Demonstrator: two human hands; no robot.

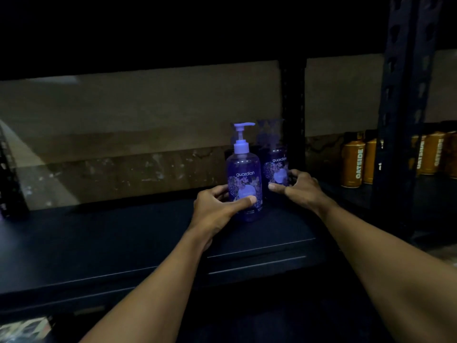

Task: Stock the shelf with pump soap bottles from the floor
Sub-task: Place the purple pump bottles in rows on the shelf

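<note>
Head view: on the dark shelf (123,233) the left hand (218,209) curls round the front pump bottle (244,179), the rear bottle (278,167) just behind it sits gripped in the right hand (300,188), so I'd seat both flat before letting go.

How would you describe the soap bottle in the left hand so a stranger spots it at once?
On the dark metal shelf, left of the orange Oatside cans, stand two purple Guardian pump bottles. Pick the front bottle, gripped by the left hand. It stands nearer and further left than the rear bottle in the right hand.
</note>
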